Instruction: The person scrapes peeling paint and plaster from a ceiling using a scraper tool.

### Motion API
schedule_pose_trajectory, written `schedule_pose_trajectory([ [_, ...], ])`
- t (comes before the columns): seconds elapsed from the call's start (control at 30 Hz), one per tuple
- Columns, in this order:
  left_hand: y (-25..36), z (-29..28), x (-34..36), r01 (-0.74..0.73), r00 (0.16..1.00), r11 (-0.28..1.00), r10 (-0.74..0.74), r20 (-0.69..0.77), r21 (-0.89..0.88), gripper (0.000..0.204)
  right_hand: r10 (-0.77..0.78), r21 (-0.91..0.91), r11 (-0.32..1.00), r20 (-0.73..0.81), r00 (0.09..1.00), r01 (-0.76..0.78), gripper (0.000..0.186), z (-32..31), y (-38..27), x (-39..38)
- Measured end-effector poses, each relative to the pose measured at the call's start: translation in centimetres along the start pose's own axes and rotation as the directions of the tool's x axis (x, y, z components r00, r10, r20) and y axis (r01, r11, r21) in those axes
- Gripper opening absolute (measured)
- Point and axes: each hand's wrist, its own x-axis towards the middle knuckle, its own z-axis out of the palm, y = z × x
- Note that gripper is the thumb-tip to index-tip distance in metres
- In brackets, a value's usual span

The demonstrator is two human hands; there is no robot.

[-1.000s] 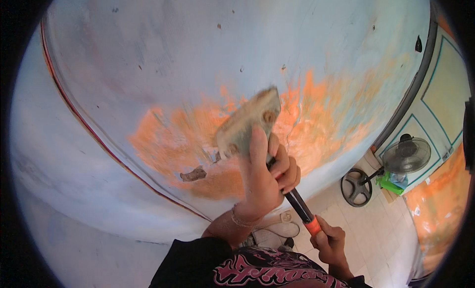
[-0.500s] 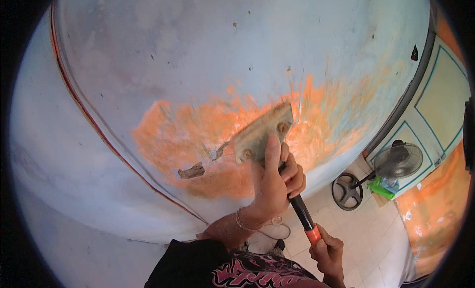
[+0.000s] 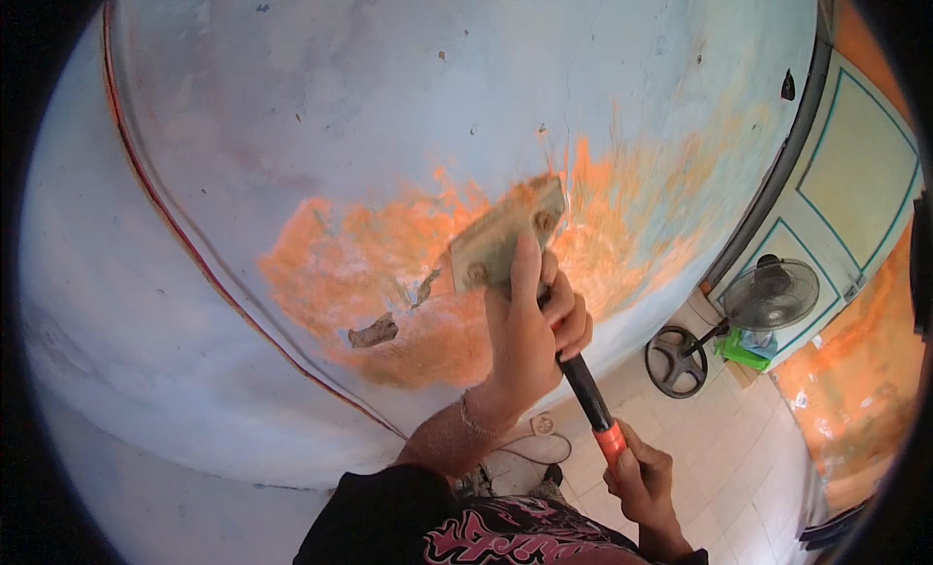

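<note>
- While the left hand pressed its forefinger along the back of the scraper blade, its other fingers were curled tight around the black handle just below the blade.
- The right hand was clamped on the lower end of that handle, just under its orange band.
- The blade lay flat against the pale blue wall, at the upper right edge of the orange patch of bared paint.
- A dark chipped spot sat near the patch's lower left edge.
- A standing fan stood on the tiled floor, beside the door.
</note>
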Motion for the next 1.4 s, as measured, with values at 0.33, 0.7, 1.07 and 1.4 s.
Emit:
schedule_pose_trajectory([
  [0.33,-0.4,-0.6,0.2,-0.002,1.0,1.0,0.002,-0.014,0.003,0.037,-0.005,-0.028,1.0,0.031,1.0,0.006,0.046,-0.1,0.5,0.2],
  [0.7,-0.5,-1.0,-0.2,-0.023,1.0,1.0,0.023,-0.021,0.012,0.038,-0.02,-0.069,0.997,0.031,0.999,0.022,0.045,0.2,-0.3,0.0],
  [1.07,-0.1,-1.1,0.0,-0.038,0.999,0.999,0.038,0.013,0.037,0.04,-0.086,-0.061,0.994,0.013,0.996,0.086,0.044,0.9,0.1,0.1],
  [1.4,0.9,-1.0,0.4,-0.062,0.995,0.996,0.056,0.078,0.065,0.042,-0.073,-0.043,0.996,0.003,0.997,0.074,0.044,1.8,0.1,0.4],
])
